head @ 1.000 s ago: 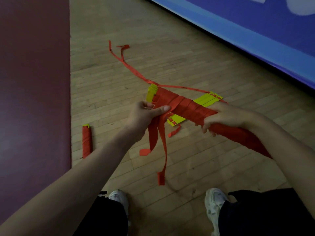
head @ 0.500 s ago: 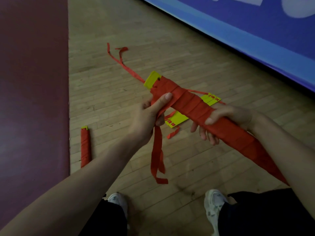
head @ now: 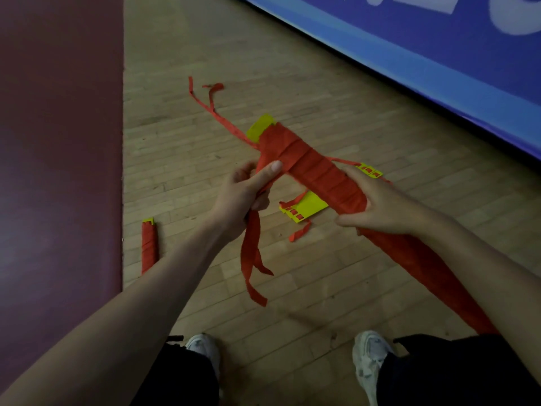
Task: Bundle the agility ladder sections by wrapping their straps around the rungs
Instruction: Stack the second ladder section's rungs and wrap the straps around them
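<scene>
The wood floor (head: pixel 292 288) is a lane boxed in on two sides. A dark red mat (head: pixel 58 142) has its straight edge running up the 9 o'clock side, and a blue wall (head: pixel 424 60) slants down from 12 to 3 o'clock. The most open patch of boards is down at 6 o'clock, between the hands and the white shoes (head: pixel 369 356).

The bundle (head: pixel 316 174) of ladder is up off the floor at dead centre. It's tilted, with its yellow tip toward 12 o'clock and its red tail running under the right forearm to 5 o'clock.

The left hand (head: pixel 243 197) pinches the loose strap (head: pixel 251 259) against the bundle's upper part, thumb laid flat along the wrap. The strap ends dangle toward 6 o'clock.

The right hand (head: pixel 377 206) is wrapped round the bundle's middle, fingers over the far side and thumb poking toward 9 o'clock.

Some yellow rungs (head: pixel 307 206) lie on the floor just under the bundle (more peek out past the right hand). A thin strap end (head: pixel 210 106) trails off toward 11 o'clock. A small wrapped bundle (head: pixel 148 244) lies by the mat edge at 8 o'clock.
</scene>
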Action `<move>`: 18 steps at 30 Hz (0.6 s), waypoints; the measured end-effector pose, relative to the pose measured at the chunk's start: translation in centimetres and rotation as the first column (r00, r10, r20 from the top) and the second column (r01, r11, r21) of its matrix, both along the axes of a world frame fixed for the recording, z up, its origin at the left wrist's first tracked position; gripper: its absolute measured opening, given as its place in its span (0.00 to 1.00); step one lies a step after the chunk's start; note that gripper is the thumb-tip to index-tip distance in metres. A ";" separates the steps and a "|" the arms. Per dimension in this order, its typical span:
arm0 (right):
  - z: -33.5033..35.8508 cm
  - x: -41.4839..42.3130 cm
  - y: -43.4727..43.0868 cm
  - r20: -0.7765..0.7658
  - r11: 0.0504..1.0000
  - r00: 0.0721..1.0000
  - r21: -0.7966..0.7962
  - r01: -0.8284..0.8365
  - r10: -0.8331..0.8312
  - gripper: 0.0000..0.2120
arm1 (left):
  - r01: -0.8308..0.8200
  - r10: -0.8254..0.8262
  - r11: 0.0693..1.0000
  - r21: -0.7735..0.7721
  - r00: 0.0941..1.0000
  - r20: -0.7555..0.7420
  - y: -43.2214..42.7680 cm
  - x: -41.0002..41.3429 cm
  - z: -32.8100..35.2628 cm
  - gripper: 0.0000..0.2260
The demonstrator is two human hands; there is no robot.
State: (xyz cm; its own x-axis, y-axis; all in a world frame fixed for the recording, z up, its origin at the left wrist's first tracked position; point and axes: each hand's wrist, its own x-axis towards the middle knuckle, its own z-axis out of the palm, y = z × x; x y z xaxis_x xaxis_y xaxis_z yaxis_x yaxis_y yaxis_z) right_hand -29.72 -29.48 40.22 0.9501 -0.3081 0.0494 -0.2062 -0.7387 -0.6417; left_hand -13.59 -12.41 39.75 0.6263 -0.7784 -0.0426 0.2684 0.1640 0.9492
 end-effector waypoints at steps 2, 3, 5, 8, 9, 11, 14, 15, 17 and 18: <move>0.3 -0.3 -0.6 0.025 0.989 0.999 0.146 0.023 -0.027 0.31 | 0.013 -0.012 0.999 -0.037 0.999 0.030 0.1 -0.1 0.0 0.06; 0.6 -0.4 -0.9 0.039 0.982 0.999 0.185 0.023 -0.031 0.31 | 0.010 -0.008 0.999 -0.050 0.999 0.046 0.2 -0.3 0.0 0.06; 1.3 -0.6 -1.1 0.047 0.966 0.999 0.257 0.014 -0.027 0.30 | -0.004 0.011 0.999 -0.052 0.993 0.118 0.1 -0.3 -0.2 0.06; 1.8 -0.9 -1.1 0.019 0.929 1.000 0.370 -0.026 0.020 0.26 | -0.054 0.056 0.998 -0.014 0.954 0.296 0.2 0.0 -0.4 0.07; 1.8 -0.9 -0.9 0.010 0.915 1.000 0.403 -0.027 0.025 0.24 | -0.064 0.062 0.998 -0.005 0.943 0.328 0.3 0.0 -0.4 0.06; 1.5 -1.0 -1.3 -0.010 0.885 1.000 0.465 -0.008 0.015 0.24 | -0.053 0.048 0.999 0.007 0.943 0.329 0.3 0.0 -0.3 0.04; 1.2 -0.9 -1.6 -0.063 0.832 0.996 0.555 -0.015 0.060 0.32 | 0.055 -0.051 0.998 -0.015 0.976 0.213 0.3 0.1 -0.4 0.03; 1.0 -1.0 -1.6 -0.082 0.804 0.992 0.594 -0.028 0.095 0.32 | 0.091 -0.086 0.996 -0.024 0.983 0.160 0.3 0.1 -0.5 0.04; 0.2 -1.3 -1.4 -0.086 0.667 0.991 0.745 -0.003 0.101 0.25 | 0.120 -0.117 0.992 -0.041 0.991 0.059 0.1 -0.2 -0.7 0.05; -0.2 -1.4 -1.3 -0.083 0.555 0.994 0.831 0.031 0.068 0.19 | 0.122 -0.122 0.991 -0.060 0.993 0.010 0.0 -0.4 -0.9 0.05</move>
State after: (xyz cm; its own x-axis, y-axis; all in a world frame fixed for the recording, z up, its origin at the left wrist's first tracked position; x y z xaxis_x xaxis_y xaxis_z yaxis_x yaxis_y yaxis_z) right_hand -31.09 -30.78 39.98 0.9400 -0.1479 -0.3076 -0.2938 0.1077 -0.9498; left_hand -14.02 -12.41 38.82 0.5268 -0.8499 0.0100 0.2843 0.1873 0.9403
